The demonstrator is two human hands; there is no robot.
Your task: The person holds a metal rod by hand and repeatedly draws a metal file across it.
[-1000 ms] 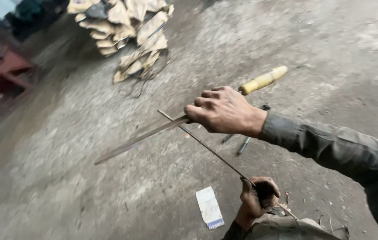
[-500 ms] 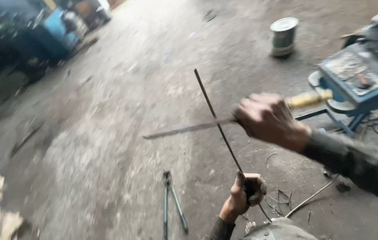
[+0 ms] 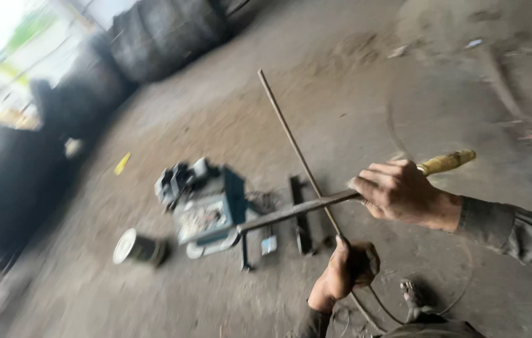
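Note:
My right hand (image 3: 400, 191) grips a long flat file (image 3: 291, 213) by its yellow handle (image 3: 447, 163); the blade points left. My left hand (image 3: 344, 272) is closed around the lower end of a thin metal rod (image 3: 291, 138) that rises up and to the left. The file blade lies across the rod just above my left hand. A grey sleeve (image 3: 516, 231) covers my right forearm.
On the concrete floor (image 3: 353, 75) stands a blue-green machine (image 3: 206, 200) with a dark metal frame (image 3: 300, 216) beside it. A round spool (image 3: 134, 247) lies to its left. Large dark tyres (image 3: 159, 34) stand at the back left. Loose wire (image 3: 441, 300) curls near my knee.
The view has swung round: the blue-green machine and spool, at the right before, now lie left of the hands. The hands keep the same hold, file across the rod.

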